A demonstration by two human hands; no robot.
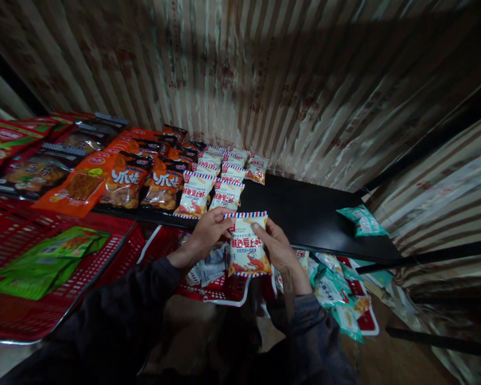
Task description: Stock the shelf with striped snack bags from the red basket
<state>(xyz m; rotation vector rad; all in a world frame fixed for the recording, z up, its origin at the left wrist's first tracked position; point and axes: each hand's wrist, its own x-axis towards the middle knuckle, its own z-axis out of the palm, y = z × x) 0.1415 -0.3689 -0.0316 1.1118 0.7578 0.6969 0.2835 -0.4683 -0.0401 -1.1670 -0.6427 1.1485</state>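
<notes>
Head view: the left hand point(210, 231) pinches the far-left corner of a snack packet point(247, 248), the right hand point(279, 247) its right side; its long axis points far, by the black shelf point(300, 208), near-right of matching packets point(195, 195).

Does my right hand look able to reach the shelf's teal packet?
Probably, once your right hand releases the white packet; only black shelf shows between hand and teal packet.

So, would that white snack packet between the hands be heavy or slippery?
Probably light: left hand and right hand hold the white packet by its edges. Its film-like wrapper may slip somewhat; the thin striped ends would likely flex.
</notes>
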